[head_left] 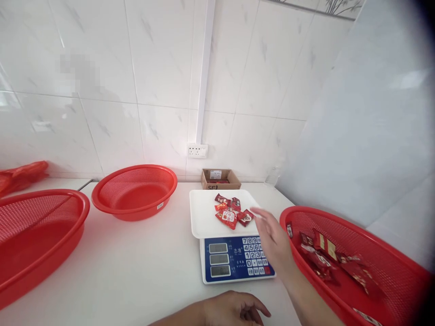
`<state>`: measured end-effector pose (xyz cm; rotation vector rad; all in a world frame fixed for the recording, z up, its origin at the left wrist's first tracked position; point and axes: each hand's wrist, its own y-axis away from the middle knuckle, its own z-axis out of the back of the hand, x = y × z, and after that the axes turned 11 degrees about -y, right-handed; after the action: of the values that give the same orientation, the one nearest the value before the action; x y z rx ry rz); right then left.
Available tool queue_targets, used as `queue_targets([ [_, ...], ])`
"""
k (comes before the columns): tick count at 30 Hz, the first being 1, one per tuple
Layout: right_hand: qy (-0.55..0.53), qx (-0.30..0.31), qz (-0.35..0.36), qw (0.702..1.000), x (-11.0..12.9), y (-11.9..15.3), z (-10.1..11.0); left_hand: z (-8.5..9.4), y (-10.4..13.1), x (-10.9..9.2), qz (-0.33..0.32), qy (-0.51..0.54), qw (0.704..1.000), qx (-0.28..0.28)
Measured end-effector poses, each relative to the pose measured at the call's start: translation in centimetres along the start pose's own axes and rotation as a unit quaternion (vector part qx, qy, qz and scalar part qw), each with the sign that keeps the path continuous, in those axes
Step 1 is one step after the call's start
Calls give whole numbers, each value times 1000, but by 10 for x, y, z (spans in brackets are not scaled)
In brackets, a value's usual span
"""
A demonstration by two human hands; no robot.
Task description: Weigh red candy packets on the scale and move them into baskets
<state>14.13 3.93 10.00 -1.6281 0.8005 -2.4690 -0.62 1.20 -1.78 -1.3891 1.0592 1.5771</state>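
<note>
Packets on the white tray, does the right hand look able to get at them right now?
Probably yes: the right hand is at the right edge of the tray, its fingers close beside the nearest of the packets, and nothing visible stands between.

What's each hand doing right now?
Left hand: loosely curled; can't tell if it holds anything.
Right hand: open, by the edge of the white tray.
</note>
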Motion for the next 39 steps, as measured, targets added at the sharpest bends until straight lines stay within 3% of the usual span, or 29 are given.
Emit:
queue_targets([
  [2,-11,-9,-9,1000,-14,42,8,0,-1,3,-2,-20,1000,3],
  [5,-43,20,-115,992,-49,93,13,-1,-1,3,-6,-45,999,4],
  [7,-71,29,-179,981,-68,113,13,-2,1,0,-7,-56,998,0],
  [10,-88,43,-209,973,-81,123,11,-4,4,-8,7,-85,996,-6],
  [16,-113,110,-186,970,-80,122,7,-13,10,-28,-16,-120,992,-30],
  [18,-138,116,-183,966,-83,123,6,-14,12,-43,-48,-160,984,-55],
  [20,-152,108,-183,965,-87,125,7,-11,12,-64,-79,-216,966,-118],
  [23,-152,90,-190,966,-89,125,8,10,6,-98,-89,-319,907,-260],
  [25,-158,84,-198,964,-87,125,8,33,-6,-117,-77,-414,844,-333],
  [28,-172,84,-206,960,-83,125,10,71,-33,-132,5,-575,744,-340],
  [30,-182,81,-209,957,-81,125,11,92,-53,-134,52,-601,728,-326],
  [33,-194,74,-208,956,-78,125,12,114,-79,-129,102,-613,727,-293],
  [39,-197,64,-207,956,-81,126,12,125,-100,-119,166,-634,716,-239],
])
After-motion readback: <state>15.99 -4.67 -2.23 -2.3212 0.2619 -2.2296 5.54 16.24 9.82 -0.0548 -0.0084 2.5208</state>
